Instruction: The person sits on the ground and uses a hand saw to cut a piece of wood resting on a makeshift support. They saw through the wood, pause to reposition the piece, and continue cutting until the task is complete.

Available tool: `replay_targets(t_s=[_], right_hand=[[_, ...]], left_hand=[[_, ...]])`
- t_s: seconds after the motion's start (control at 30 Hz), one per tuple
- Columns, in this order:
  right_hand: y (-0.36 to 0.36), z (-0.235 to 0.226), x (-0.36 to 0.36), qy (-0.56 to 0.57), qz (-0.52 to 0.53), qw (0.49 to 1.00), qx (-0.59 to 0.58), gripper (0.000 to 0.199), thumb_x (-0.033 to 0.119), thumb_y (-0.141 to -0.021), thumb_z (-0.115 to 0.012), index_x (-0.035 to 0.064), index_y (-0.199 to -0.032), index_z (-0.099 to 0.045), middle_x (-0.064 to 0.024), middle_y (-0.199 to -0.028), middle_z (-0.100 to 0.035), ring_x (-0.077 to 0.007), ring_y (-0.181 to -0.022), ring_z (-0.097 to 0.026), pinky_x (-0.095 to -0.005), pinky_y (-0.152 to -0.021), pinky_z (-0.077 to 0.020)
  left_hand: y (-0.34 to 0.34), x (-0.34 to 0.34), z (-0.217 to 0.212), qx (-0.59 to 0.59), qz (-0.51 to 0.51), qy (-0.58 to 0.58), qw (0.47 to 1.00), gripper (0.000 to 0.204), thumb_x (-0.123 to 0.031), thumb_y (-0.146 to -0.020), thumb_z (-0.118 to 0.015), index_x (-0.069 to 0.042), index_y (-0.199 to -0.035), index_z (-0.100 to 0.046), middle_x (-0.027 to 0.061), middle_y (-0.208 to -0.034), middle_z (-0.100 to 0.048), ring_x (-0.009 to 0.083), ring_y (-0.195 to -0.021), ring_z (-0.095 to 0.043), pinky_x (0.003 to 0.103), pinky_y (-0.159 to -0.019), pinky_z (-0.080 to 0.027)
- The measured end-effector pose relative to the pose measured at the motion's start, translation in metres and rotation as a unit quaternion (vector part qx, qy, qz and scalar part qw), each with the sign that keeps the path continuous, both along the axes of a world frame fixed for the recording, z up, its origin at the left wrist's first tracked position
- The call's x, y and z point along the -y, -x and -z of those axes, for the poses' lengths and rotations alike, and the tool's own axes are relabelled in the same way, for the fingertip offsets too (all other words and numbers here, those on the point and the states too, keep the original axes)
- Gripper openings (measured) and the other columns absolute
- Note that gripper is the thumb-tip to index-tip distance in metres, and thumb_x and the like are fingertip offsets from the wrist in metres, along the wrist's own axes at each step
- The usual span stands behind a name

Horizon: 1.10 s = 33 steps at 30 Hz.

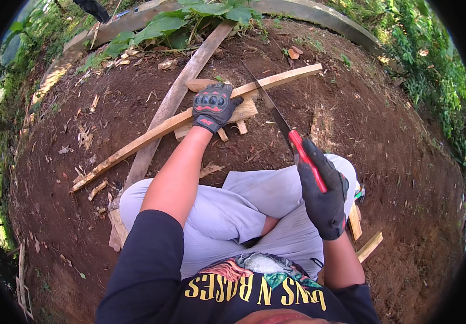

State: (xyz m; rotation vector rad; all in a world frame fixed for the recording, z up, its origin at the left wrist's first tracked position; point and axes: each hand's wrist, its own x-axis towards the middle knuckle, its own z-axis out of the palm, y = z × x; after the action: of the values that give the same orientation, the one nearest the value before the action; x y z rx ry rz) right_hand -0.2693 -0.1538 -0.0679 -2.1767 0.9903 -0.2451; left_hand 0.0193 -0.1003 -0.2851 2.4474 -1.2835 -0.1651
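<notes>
My left hand, in a black glove with red marks, is closed over a long, narrow wooden strip. The strip slants from the lower left up to the right and rests on short wood pieces on the ground. In my right hand, also gloved in black, is a handsaw by its red handle. Its thin blade points up and to the left, crossing the strip to the right of my left hand. Whether the teeth have cut into the wood is too small to tell.
A weathered plank lies under the strip, running up to broad green leaves. Wood offcuts lie by my right knee. Chips are scattered over brown soil. A concrete edge and greenery border the far side.
</notes>
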Motion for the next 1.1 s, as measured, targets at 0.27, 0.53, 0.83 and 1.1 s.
replay_targets(t_s=[0.27,0.53,0.83,1.1], right_hand=[[-0.143,0.115,0.061,0.076,0.009,0.992,0.102,0.045,0.028,-0.103,-0.073,0.0055,-0.142,-0.072,-0.022,-0.138,-0.075,-0.0373,-0.127,-0.073,-0.044,-0.109,-0.0563],[-0.072,0.089,0.03,0.031,-0.002,0.993,0.112,0.047,0.027,-0.106,-0.069,0.0089,-0.149,-0.068,-0.0208,-0.142,-0.073,-0.039,-0.135,-0.068,-0.0452,-0.111,-0.0543],[0.041,-0.025,-0.024,-0.037,0.034,0.999,-0.012,0.046,0.01,-0.103,-0.072,0.0042,-0.149,-0.067,-0.0236,-0.138,-0.075,-0.0344,-0.127,-0.074,-0.044,-0.107,-0.0573],[-0.119,0.108,0.046,0.049,0.018,0.996,0.079,0.047,0.027,-0.105,-0.07,0.0089,-0.148,-0.069,-0.0222,-0.14,-0.074,-0.0395,-0.129,-0.071,-0.0468,-0.108,-0.0558]], left_hand=[[0.004,0.005,-0.003,0.017,0.022,0.013,1.0,0.045,-0.054,-0.097,-0.074,-0.01,-0.106,-0.077,0.0154,-0.103,-0.078,0.0357,-0.097,-0.076,0.052,-0.083,-0.06],[0.0,0.004,-0.008,-0.003,-0.001,-0.025,1.0,0.047,-0.054,-0.098,-0.072,-0.01,-0.112,-0.076,0.0146,-0.106,-0.078,0.0349,-0.1,-0.077,0.051,-0.085,-0.061],[-0.001,0.001,-0.007,-0.027,0.004,-0.034,0.999,0.049,-0.055,-0.099,-0.071,-0.01,-0.117,-0.076,0.0149,-0.111,-0.079,0.0355,-0.102,-0.077,0.051,-0.088,-0.061],[0.001,0.003,-0.006,-0.013,0.02,-0.023,0.999,0.045,-0.051,-0.099,-0.071,-0.008,-0.112,-0.076,0.0161,-0.111,-0.078,0.0349,-0.107,-0.075,0.051,-0.09,-0.06]])
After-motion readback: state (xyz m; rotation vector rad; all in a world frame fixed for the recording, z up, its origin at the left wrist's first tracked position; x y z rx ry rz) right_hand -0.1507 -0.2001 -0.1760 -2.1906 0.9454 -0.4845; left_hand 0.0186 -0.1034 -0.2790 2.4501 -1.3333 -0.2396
